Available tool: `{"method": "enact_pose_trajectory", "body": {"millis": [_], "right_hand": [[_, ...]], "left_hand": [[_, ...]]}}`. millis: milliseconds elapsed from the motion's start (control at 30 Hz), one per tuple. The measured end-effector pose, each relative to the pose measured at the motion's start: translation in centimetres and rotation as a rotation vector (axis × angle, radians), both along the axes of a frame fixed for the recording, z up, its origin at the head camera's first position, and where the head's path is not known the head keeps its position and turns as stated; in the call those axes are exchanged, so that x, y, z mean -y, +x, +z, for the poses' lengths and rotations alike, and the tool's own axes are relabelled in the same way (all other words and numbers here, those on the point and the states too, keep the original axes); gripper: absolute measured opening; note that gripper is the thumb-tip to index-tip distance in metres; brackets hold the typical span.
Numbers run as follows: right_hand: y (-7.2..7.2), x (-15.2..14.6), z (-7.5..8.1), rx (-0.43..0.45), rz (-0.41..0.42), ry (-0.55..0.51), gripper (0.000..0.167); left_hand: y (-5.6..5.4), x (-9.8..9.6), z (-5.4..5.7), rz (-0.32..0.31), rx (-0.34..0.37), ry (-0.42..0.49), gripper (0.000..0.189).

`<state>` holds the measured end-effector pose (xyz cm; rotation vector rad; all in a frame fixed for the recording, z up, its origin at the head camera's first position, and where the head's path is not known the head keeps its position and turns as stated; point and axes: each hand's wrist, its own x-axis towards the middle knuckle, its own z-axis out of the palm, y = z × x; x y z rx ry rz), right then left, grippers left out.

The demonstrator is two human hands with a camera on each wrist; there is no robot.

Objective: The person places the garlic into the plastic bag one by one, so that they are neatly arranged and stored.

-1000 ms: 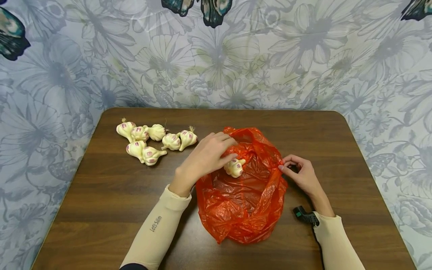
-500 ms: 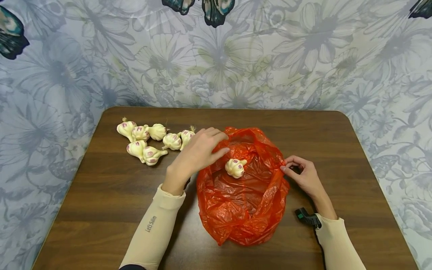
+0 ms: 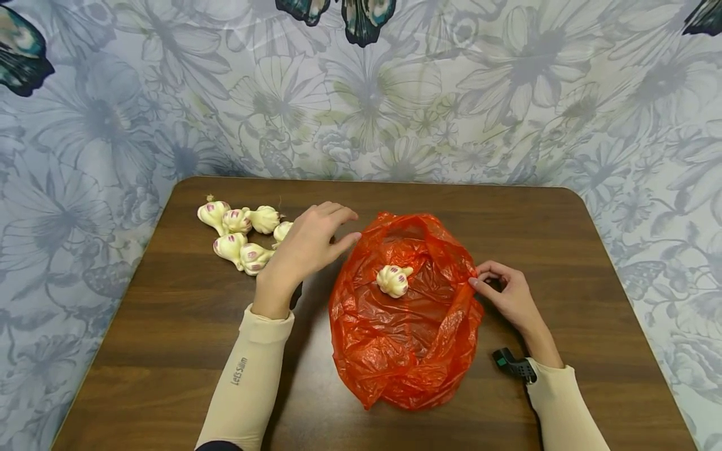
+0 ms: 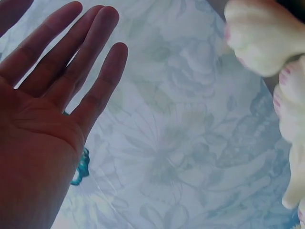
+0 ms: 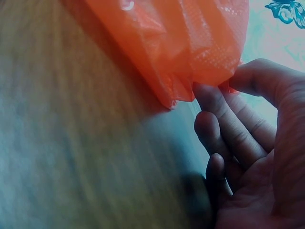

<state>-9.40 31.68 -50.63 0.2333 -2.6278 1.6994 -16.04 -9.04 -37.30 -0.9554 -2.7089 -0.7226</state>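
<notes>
A red plastic bag [image 3: 412, 351] lies spread with its mouth open on the table, and one garlic bulb [image 3: 393, 281] rests inside it. My right hand [image 3: 504, 294] pinches the bag's right edge between thumb and fingers; the right wrist view shows the crumpled film [image 5: 190, 52] at the fingertips. Nothing is in my left hand [image 3: 307, 244], which is between the bag and a group of garlic bulbs [image 3: 230, 247], partly covering the nearer ones. In the left wrist view its fingers [image 4: 95, 62] are straight, with bulbs [image 4: 267, 38] at the right edge.
The brown wooden table [image 3: 169, 351] carries everything, its far edge close to a flower-patterned wall covering [image 3: 395, 113]. A dark wrist camera [image 3: 510, 363] sits on the right forearm, with a cable running down beside the sleeve.
My left hand has let go of the garlic bulb in the bag and moved left, out over the nearest bulbs of the group. The right hand keeps its pinch on the bag's edge.
</notes>
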Motion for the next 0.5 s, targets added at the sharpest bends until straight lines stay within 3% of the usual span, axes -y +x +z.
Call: {"method": "enact_pose_trajectory", "body": {"millis": [267, 500], "right_hand": [[0.1, -0.1, -0.2, -0.011, 0.0, -0.01, 0.006], [0.1, 0.0, -0.2, -0.009, 0.002, -0.007, 0.007]], "left_hand": [[-0.3, 1.0, 0.0, 0.021, 0.033, 0.012, 0.028], [-0.6, 3.0, 0.3, 0.067, 0.144, 0.04, 0.031]]}}
